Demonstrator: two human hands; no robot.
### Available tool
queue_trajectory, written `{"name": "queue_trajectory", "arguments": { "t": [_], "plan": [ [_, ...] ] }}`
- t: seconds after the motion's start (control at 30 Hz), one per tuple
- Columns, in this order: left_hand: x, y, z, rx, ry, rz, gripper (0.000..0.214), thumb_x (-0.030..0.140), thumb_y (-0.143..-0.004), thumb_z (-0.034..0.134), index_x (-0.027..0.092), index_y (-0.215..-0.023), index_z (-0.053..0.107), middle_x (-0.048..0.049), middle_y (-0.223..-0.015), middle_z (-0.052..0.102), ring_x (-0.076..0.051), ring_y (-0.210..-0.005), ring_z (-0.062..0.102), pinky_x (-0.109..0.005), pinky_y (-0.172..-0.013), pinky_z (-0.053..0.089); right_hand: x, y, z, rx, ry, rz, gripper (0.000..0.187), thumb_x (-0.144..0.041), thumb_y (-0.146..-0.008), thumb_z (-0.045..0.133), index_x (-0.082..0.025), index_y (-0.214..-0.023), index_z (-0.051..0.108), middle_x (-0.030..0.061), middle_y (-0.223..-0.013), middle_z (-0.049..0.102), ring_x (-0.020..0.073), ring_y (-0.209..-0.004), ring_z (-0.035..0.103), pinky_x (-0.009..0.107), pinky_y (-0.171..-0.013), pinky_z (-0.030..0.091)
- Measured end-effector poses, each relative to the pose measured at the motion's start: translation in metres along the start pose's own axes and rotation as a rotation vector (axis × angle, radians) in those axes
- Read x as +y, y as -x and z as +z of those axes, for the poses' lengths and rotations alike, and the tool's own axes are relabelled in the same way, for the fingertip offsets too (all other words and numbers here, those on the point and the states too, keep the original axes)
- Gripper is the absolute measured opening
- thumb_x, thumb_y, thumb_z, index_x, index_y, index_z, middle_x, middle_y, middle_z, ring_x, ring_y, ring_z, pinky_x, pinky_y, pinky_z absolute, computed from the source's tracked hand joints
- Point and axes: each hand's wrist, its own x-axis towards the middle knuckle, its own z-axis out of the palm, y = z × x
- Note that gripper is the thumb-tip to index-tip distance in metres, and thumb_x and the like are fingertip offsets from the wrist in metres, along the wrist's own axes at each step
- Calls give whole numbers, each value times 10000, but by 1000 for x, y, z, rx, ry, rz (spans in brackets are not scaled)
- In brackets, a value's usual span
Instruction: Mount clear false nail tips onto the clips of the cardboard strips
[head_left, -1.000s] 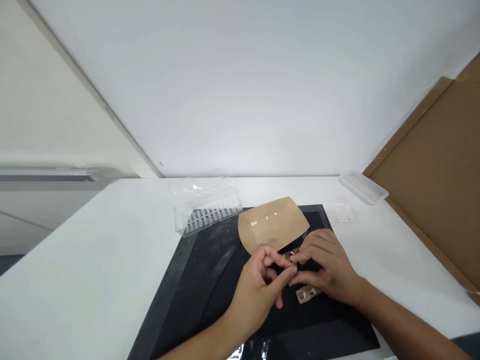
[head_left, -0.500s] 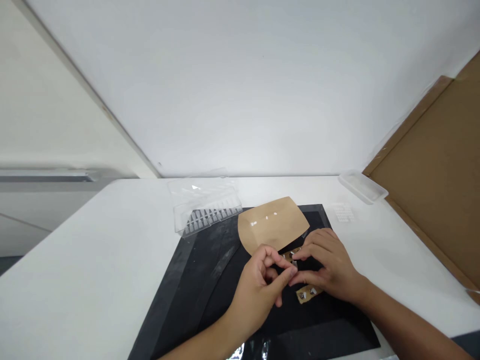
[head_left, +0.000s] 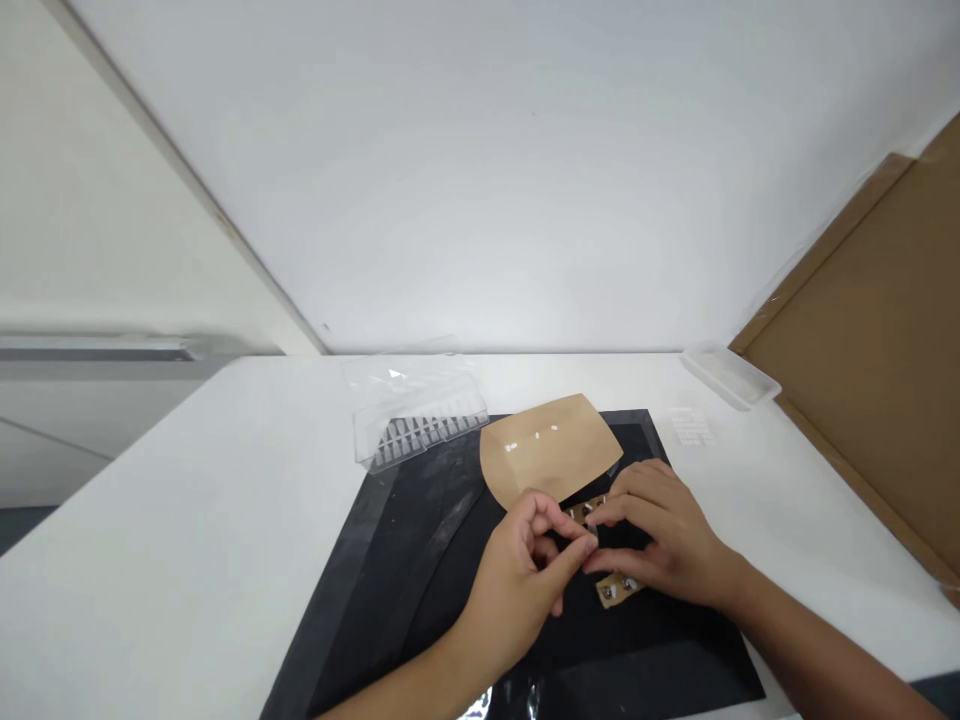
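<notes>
My left hand [head_left: 529, 560] pinches a small clear piece [head_left: 592, 528] between thumb and forefinger, above a black mat [head_left: 420, 600]. From the right, my right hand [head_left: 664, 535] curls its fingers around the same piece, its forefinger at the upper edge and its thumb close to my left fingertips. What exactly the piece is cannot be made out. Just behind the fingers lies a brown strip [head_left: 577, 512] bearing small metal and white bits, partly covered by my hands. A second brown strip [head_left: 611, 592] of the same sort sits below my right hand, which hides its right end.
A tan sheet [head_left: 555, 455] with a few white bits lies on the mat. Behind it on the left is a clear plastic case [head_left: 420, 430] with rows of nail tips. On the white table [head_left: 187, 520] are a translucent tray [head_left: 731, 375] and a clear tab sheet [head_left: 691, 427]. Cardboard [head_left: 870, 330] stands right.
The view has shifted slightly, so everything sits a little further right. Both hands keep nearly the same pose around the small clear piece.
</notes>
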Motion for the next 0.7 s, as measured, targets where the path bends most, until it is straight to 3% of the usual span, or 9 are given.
{"name": "queue_trajectory", "arguments": {
  "t": [0.37, 0.53, 0.7],
  "plan": [
    [-2, 1, -3, 22, -131, 13, 363, 464, -875, 772, 200, -894, 523, -13, -865, 724, -45, -401, 513, -153, -357, 334, -2, 1, 5, -3, 9, -2, 202, -399, -988, 756, -223, -1074, 706, 9, -868, 695, 169, -812, 603, 345, -767, 374],
    [2, 6, -6, 93, -409, 197, 242, 426, -982, 643, 217, -890, 564, -18, -825, 742, -106, -459, 621, -207, -443, 415, -1, 1, 5, 6, 47, 50, 215, -432, -967, 776, -240, -1054, 733, -6, -846, 683, 169, -820, 607, 352, -777, 364],
    [9, 4, -13, 265, -602, 326, 168, 383, -960, 669, 247, -944, 572, 39, -645, 692, -126, -393, 552, -237, -431, 352, 7, 2, 9, 5, 98, 128, 325, -530, -888, 823, -248, -1040, 766, 18, -912, 684, 187, -854, 607, 363, -795, 360]
  ]
}}
